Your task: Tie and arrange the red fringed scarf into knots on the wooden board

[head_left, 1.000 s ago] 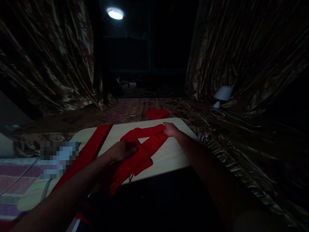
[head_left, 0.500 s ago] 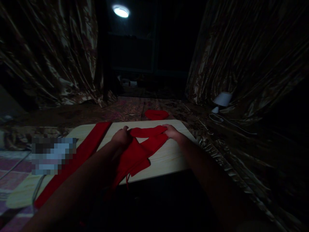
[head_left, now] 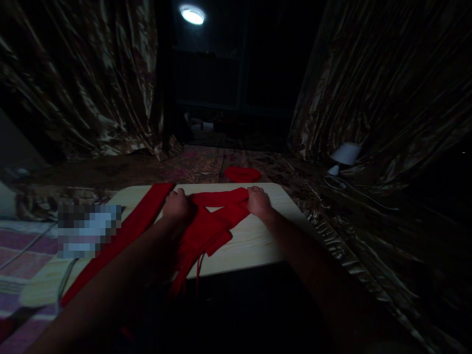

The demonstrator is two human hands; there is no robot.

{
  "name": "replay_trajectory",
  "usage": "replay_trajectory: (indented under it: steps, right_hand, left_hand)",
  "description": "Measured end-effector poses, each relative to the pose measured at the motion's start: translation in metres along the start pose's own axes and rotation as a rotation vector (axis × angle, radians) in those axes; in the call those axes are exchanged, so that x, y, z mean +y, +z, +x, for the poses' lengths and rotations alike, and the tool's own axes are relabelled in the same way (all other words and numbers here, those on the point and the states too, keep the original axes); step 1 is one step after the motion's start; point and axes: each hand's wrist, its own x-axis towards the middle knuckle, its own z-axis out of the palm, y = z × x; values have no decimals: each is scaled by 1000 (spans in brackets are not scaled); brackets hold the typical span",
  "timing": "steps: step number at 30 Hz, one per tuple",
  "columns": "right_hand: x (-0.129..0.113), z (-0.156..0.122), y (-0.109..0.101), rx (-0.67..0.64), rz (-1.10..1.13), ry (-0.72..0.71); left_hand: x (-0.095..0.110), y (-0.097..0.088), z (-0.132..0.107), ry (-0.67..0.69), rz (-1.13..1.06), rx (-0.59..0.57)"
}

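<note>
A red fringed scarf (head_left: 217, 198) lies partly across a small pale wooden table (head_left: 258, 247). My left hand (head_left: 177, 205) is closed on its edge near the middle of the tabletop. Toward the right, my right hand (head_left: 259, 201) grips the other end of the stretched strip. Between the hands the strip is taut, with a narrow gap under it. Loose folds and fringe hang over the front edge. Another long red stretch of cloth (head_left: 125, 241) runs along the table's left side; my left arm hides whether it joins the scarf.
Beyond the table's far edge rests a rounded red cloth item (head_left: 242, 174). A white lamp (head_left: 346, 153) with a cord stands at the right. Patterned curtains (head_left: 125, 98) hang on both sides. A blurred-out object (head_left: 90, 231) sits at the table's left. The room is dark.
My left hand has moved left along the scarf's strip, and the strip between the hands looks straighter. My right hand is turned more over its end. The view has shifted slightly.
</note>
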Motion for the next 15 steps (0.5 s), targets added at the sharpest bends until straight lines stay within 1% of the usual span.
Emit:
replay_trajectory:
  steps: [2, 3, 4, 6, 8, 9, 10, 12, 15]
  right_hand:
    - [-17, -10, -5, 52, 56, -159]
    - [-26, -15, -7, 47, 117, -254]
    - [-34, -20, -7, 21, 183, -348]
    - [-50, -30, -5, -53, 283, -501]
    - [-59, -40, 1, -138, 301, -565]
    - [-62, -44, 5, -190, 282, -562]
    - [-64, -48, 9, -243, 254, -548]
    - [-64, -55, 16, -339, 194, -510]
    - [-63, -60, 20, -405, 163, -492]
  left_hand:
    - [2, -7, -8, 177, 62, 78]
    - [3, -9, -12, 280, 54, 88]
    - [4, -11, -16, 385, 22, 66]
    - [4, -9, -22, 581, -73, -52]
    - [1, -2, -26, 715, -132, -184]
    - [-2, 4, -27, 742, -131, -232]
    - [-5, 10, -27, 740, -108, -271]
    - [-11, 20, -27, 684, -58, -334]
    - [-14, 29, -26, 630, -32, -381]
